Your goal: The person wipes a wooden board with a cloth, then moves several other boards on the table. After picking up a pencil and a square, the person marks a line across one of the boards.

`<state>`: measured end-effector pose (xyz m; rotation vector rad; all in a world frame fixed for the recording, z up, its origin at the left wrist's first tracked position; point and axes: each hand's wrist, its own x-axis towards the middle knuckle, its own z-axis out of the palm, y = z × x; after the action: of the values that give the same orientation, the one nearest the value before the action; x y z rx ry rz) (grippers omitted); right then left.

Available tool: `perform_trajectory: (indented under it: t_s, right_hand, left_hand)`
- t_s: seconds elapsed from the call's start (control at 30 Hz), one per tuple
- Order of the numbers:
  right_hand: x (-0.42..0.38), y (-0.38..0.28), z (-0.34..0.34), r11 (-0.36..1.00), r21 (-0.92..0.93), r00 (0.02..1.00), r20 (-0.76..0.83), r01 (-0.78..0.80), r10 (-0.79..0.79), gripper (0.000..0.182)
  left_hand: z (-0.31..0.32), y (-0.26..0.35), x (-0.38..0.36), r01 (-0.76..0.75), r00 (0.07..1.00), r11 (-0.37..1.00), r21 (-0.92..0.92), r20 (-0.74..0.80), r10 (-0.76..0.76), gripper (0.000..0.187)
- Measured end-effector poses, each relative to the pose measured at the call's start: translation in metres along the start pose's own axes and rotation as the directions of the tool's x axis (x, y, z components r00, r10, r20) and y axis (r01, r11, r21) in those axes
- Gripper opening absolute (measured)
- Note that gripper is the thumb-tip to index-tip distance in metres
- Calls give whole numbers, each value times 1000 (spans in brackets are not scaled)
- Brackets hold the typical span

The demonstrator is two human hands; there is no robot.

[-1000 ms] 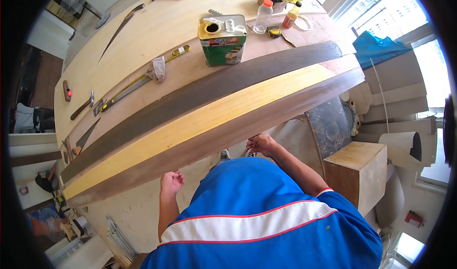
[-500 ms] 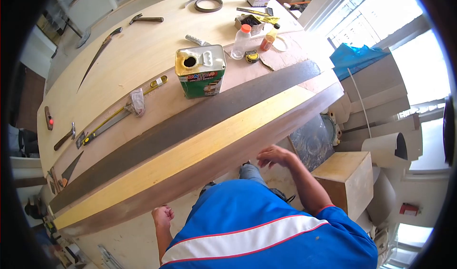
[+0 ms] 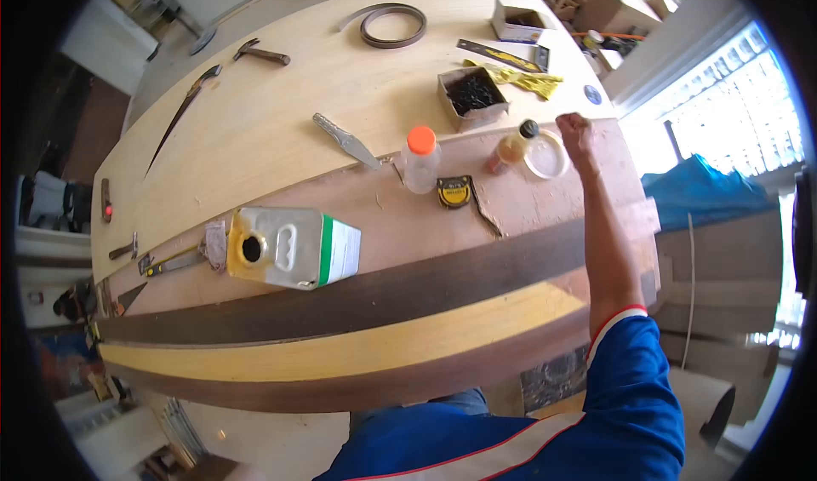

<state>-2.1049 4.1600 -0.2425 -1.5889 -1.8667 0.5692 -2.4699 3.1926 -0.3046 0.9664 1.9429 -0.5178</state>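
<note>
My right hand [image 3: 577,136] is stretched over the far right of the table, its fingers curled; whether anything is in them is hidden. Close to its left lies a white ring-shaped roll or lid [image 3: 546,156]. A small bottle with a dark cap [image 3: 511,149] stands beside that. Farther left are a clear jar with an orange cap [image 3: 420,164] and a yellow-black tape measure [image 3: 455,193]. Beyond the hand sit an open box of black screws or nails [image 3: 473,94] and a crumpled yellow wrapper [image 3: 532,83]. My left hand is out of view.
A glue can [image 3: 298,247] stands near the dark strip [image 3: 408,277] and pale strip [image 3: 340,345] along the near edge. A handsaw [image 3: 183,115], a hammer [image 3: 262,53], a coiled band [image 3: 393,25] and a square [image 3: 502,54] lie on the tabletop [image 3: 272,132].
My right hand has gone from beside my body to the table's far right. My left hand has left the view. The camera has moved closer over the table.
</note>
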Motion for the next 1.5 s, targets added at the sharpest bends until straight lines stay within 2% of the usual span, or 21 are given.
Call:
perform_trajectory:
  t_s: [0.17,0.23,0.37,0.43,0.57,0.63,0.73,0.83,0.87,0.97,1.07,1.1,1.13,1.17,1.2,1.27,1.3,1.33,1.37,1.43,1.5]
  right_hand:
    - [124,3,53,964,-147,974,7,224,-225,27]
    - [158,1,69,946,-264,978,140,189,-156,39]
    - [213,34,107,806,-466,913,347,365,-213,54]
    - [205,25,111,788,-544,924,374,289,-81,57]
    - [193,11,110,694,-660,955,256,287,-152,49]
    - [185,-14,93,596,-746,932,363,296,-9,46]
    - [166,-34,72,599,-760,930,361,251,69,46]
    - [141,-27,52,560,-796,968,247,230,-47,45]
    - [129,-42,37,549,-805,964,264,223,-4,48]
    - [101,-50,5,630,-776,999,43,26,11,51]
    - [86,-28,-39,849,-511,991,-54,-132,122,55]
    - [83,-8,-54,923,-342,984,-79,-177,160,55]
    - [79,28,-64,997,46,994,-81,-66,70,54]
    - [65,50,-78,904,422,993,-112,68,-22,53]
    - [35,34,-101,858,513,993,-101,-2,62,51]
    - [-40,4,-139,773,634,991,-79,-36,111,47]
    - [-84,-12,-155,749,663,993,-84,-3,78,47]
    - [-131,-30,-165,700,714,998,-29,-17,53,44]
    - [-179,-54,-173,652,758,999,21,-32,25,41]
    - [-293,-126,-172,534,838,978,188,-113,-88,37]
    - [-411,-212,-147,340,918,955,264,-205,-137,37]
  left_hand:
    - [-1,86,-22,76,997,996,-46,-9,-76,12]
    - [-2,110,-33,98,995,994,-52,-5,-98,12]
    - [4,141,-64,113,994,992,-56,9,-112,12]
    - [11,152,-81,113,993,992,-52,23,-112,12]
    - [33,165,-111,92,995,994,-54,30,-90,13]
    - [48,168,-120,71,997,996,-54,20,-70,13]
    - [70,174,-120,47,998,997,-57,-26,-49,13]
    - [73,181,-111,107,994,985,-138,-21,-111,13]
    - [78,182,-114,135,990,975,-179,-23,-141,12]
    - [106,170,-109,42,998,999,29,-52,-41,12]
    - [118,166,-109,100,993,995,0,-70,-100,14]
    - [123,160,-108,104,991,995,-6,-88,-104,14]
    - [129,151,-105,139,987,990,-3,-85,-139,16]
    - [138,142,-100,174,982,985,-2,-80,-174,18]
    - [149,131,-91,215,973,977,-6,-81,-215,19]
    - [169,100,-54,411,860,909,-64,-304,-410,20]
    - [120,98,-48,191,565,763,-617,-567,-600,22]
    - [61,98,-48,7,591,212,-977,-167,-789,23]
    - [-3,91,-58,-279,604,52,-959,-217,-767,25]
    - [-119,74,-114,-717,544,-164,-677,-397,-739,21]
    - [-190,52,-213,-957,272,-124,-261,-667,-693,21]
